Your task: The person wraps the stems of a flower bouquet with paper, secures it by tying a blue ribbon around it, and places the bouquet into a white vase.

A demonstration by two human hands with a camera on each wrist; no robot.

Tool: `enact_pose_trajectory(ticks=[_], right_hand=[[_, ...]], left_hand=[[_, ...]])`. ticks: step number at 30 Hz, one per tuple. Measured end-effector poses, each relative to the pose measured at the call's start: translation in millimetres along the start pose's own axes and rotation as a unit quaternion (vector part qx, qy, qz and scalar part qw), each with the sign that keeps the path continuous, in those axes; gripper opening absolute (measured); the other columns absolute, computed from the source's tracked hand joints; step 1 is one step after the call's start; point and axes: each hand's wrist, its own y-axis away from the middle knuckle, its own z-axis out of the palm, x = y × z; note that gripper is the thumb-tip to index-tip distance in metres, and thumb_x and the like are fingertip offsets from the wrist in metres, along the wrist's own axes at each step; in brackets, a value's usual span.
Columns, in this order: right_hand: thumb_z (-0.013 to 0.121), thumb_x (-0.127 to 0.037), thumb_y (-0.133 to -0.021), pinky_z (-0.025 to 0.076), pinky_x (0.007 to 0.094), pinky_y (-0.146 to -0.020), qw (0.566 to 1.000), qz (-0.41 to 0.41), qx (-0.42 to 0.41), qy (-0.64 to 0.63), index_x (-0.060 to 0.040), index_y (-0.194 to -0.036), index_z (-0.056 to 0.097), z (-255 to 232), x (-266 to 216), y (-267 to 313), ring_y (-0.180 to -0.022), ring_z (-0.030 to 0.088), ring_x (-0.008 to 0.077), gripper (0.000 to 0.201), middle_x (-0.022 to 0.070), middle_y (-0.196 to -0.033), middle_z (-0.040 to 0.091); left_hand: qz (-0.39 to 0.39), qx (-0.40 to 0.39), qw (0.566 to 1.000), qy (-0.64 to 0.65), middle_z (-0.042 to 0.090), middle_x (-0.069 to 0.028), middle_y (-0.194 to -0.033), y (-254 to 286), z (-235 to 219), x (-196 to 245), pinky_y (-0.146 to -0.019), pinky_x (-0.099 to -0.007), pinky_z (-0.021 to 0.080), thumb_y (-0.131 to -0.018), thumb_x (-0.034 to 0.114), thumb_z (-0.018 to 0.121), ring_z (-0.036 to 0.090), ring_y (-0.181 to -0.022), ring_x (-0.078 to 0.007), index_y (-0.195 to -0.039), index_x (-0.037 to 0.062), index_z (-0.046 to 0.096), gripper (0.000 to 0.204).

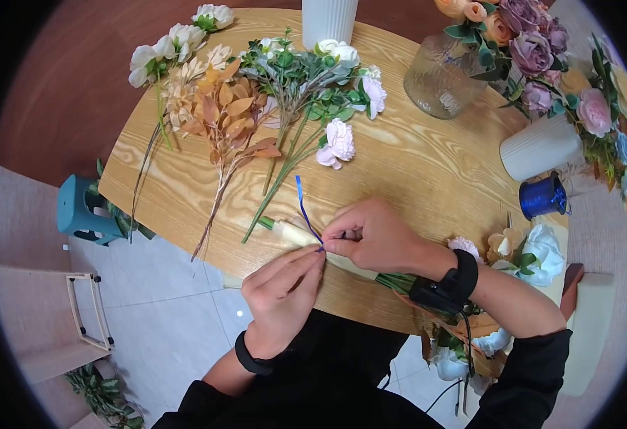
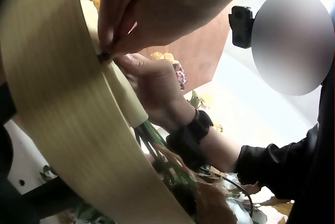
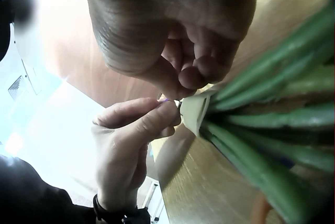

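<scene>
A bundle of green stems (image 1: pixel 392 281) wrapped in cream paper (image 1: pixel 290 234) lies along the table's front edge, its flower heads hanging at the lower right. Around the wrap runs a blue ribbon, one loose end (image 1: pixel 300 191) standing up. My left hand (image 1: pixel 283 292) pinches the ribbon at the wrap between thumb and fingertips. Touching it from the right, my right hand (image 1: pixel 378 236) pinches the ribbon too, thumb against curled fingers. In the right wrist view a speck of purple-blue ribbon (image 3: pixel 165 100) shows at the left fingertips (image 3: pixel 166 110). The knot area is mostly hidden by the fingers.
Loose flower stems (image 1: pixel 285 164) and brown leaves (image 1: pixel 231 114) lie across the table (image 1: pixel 428 186). A glass vase (image 1: pixel 442 82), white vases (image 1: pixel 540 148) with flowers, and a blue ribbon spool (image 1: pixel 543 196) stand right. A teal stool (image 1: pixel 77 207) is on the floor at left.
</scene>
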Motion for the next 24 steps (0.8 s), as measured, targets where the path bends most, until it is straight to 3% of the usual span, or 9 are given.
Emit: enact_pose_trajectory(ticks=[2,6,11,16,18,22,24], right_hand=[[0.065,-0.005,-0.077,0.045,0.0291,-0.057,1.0,-0.001,-0.005,0.005,0.0004,-0.08,0.069,1,0,-1,-0.058,0.057,0.0154,0.008,0.0116,-0.066,0.063],[0.064,-0.005,-0.073,0.045,0.0314,-0.056,0.999,-0.024,-0.008,0.045,0.0001,-0.078,0.069,1,-3,-2,-0.057,0.057,0.0208,0.009,0.0129,-0.067,0.062],[0.061,-0.003,-0.068,0.043,0.0367,-0.054,0.992,-0.081,-0.008,0.101,-0.0011,-0.073,0.067,0,-5,-2,-0.056,0.054,0.0287,0.008,0.0137,-0.062,0.055],[0.06,-0.002,-0.068,0.042,0.0403,-0.054,0.989,-0.113,0.02,0.091,-0.0023,-0.067,0.062,6,2,1,-0.057,0.053,0.0326,0.002,0.0129,-0.061,0.053],[0.065,0.003,-0.075,0.041,0.0348,-0.054,0.981,-0.141,0.024,0.132,-0.0016,-0.081,0.066,6,7,3,-0.06,0.053,0.0266,0.008,0.0117,-0.069,0.056],[0.066,0.003,-0.075,0.041,0.0353,-0.056,0.983,-0.119,0.026,0.137,-0.0016,-0.08,0.065,9,4,4,-0.063,0.053,0.0277,0.007,0.0119,-0.069,0.055],[0.061,0.0,-0.071,0.042,0.042,-0.057,0.99,-0.106,0.054,0.08,-0.0025,-0.075,0.066,10,1,2,-0.065,0.055,0.0342,0.007,0.0129,-0.067,0.054]], left_hand=[[0.045,-0.023,0.999,0.002,0.07,-0.0138,-0.083,-1,-4,-4,-0.063,-0.0275,0.054,-0.071,-0.008,0.073,0.069,-0.071,-0.0226,-0.087,-0.0044,0.07,0.017],[0.058,-0.023,0.998,-0.008,0.069,-0.0131,-0.086,-7,-3,-1,-0.06,-0.0258,0.053,-0.072,-0.008,0.072,0.067,-0.067,-0.02,-0.091,-0.0049,0.07,0.02],[0.032,-0.044,0.999,-0.001,0.065,-0.0104,-0.087,-8,-3,-3,-0.053,-0.0235,0.049,-0.073,-0.008,0.071,0.061,-0.061,-0.014,-0.095,-0.0056,0.069,0.022],[0.007,-0.047,0.999,-0.006,0.064,-0.0107,-0.087,-10,-4,2,-0.052,-0.0235,0.047,-0.074,-0.008,0.069,0.059,-0.06,-0.0137,-0.094,-0.0055,0.069,0.02],[0.006,-0.04,0.999,-0.017,0.064,-0.011,-0.088,-10,-4,2,-0.052,-0.0235,0.047,-0.075,-0.008,0.068,0.059,-0.06,-0.0138,-0.094,-0.0055,0.069,0.019],[-0.047,-0.042,0.998,0.023,0.061,-0.0092,-0.081,-7,-3,4,-0.051,-0.0222,0.046,-0.078,-0.007,0.066,0.058,-0.06,-0.0117,-0.093,-0.005,0.069,0.016],[-0.077,-0.044,0.995,0.038,0.06,-0.0082,-0.079,-7,-3,4,-0.051,-0.0214,0.045,-0.078,-0.006,0.066,0.057,-0.06,-0.0107,-0.092,-0.0048,0.069,0.014]])
